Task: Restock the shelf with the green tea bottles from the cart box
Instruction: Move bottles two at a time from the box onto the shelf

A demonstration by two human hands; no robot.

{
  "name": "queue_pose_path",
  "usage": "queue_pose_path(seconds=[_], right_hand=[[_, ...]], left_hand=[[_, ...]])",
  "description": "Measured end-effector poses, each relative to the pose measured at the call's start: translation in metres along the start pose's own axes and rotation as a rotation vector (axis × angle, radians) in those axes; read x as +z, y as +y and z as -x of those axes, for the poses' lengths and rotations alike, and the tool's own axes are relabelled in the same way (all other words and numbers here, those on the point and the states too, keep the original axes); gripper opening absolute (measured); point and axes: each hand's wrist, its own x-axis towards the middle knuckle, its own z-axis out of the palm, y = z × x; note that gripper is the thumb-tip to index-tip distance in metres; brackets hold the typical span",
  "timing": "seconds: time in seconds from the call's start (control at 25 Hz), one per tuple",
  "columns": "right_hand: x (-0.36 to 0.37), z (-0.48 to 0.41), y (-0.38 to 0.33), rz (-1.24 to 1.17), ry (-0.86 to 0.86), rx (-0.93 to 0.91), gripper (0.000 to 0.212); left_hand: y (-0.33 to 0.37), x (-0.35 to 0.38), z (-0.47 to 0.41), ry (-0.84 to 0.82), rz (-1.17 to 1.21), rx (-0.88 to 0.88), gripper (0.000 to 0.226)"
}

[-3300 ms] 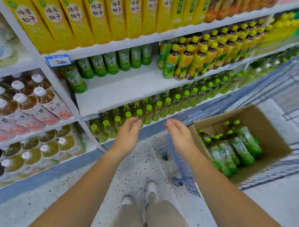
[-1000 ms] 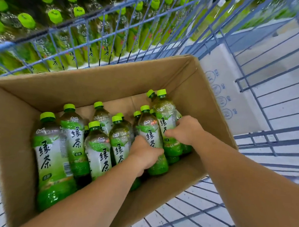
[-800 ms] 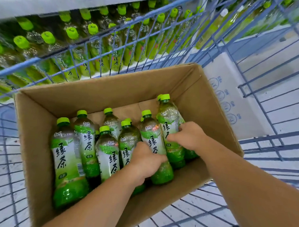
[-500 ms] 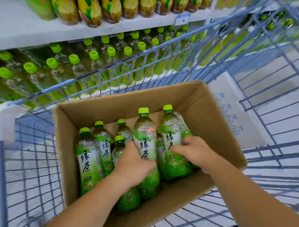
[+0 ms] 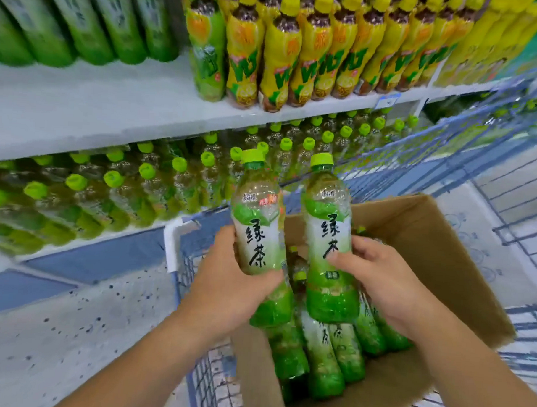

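Here, in the head view, two green tea bottles are held nearly upright above the cardboard box, side by side and close together; whether they touch cannot be told. The left-held bottle is gripped by the left hand: the fingers are wrapped round the far side of its lower body, and the thumb is laid across the front beneath the label characters. The right-held bottle is gripped by the right hand, with the thumb pressed on the front of the label and the fingers curled round the far side. Both green caps are on and are seen against the lower shelf row.

Beneath the two raised bottles, more green tea bottles are seen lying tilted in the box, their bases toward the camera. The box is set in a blue wire cart, whose white-capped corner is seen just left of the left hand.

Beyond the cart, a lower row of green-capped bottles is packed close. Above it, a white shelf board is largely bare on its left side. Yellow-labelled bottles are lined up on its right part, and dark green bottles are stood at its back left. A small price tag is fixed to the board's front edge. A speckled grey floor is seen at the lower left.
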Motion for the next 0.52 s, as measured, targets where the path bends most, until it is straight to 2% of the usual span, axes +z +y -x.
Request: queue_pose_path(seconds=[0.12,0.28,0.52], right_hand=[[0.058,0.001,-0.036,-0.057,0.014,-0.074,0.021],[0.137,-0.002,-0.079,-0.144,-0.028,-0.115,0.022],[0.26,-0.011,-0.122,-0.4,-0.203,-0.075,0.038]], left_hand=[[0.013,-0.06,0.008,0.018,0.034,0.078,0.045],[0.028,-0.149,0.014,0.111,0.014,0.166,0.049],[0.035,-0.279,0.008,0.231,-0.042,0.204,0.052]])
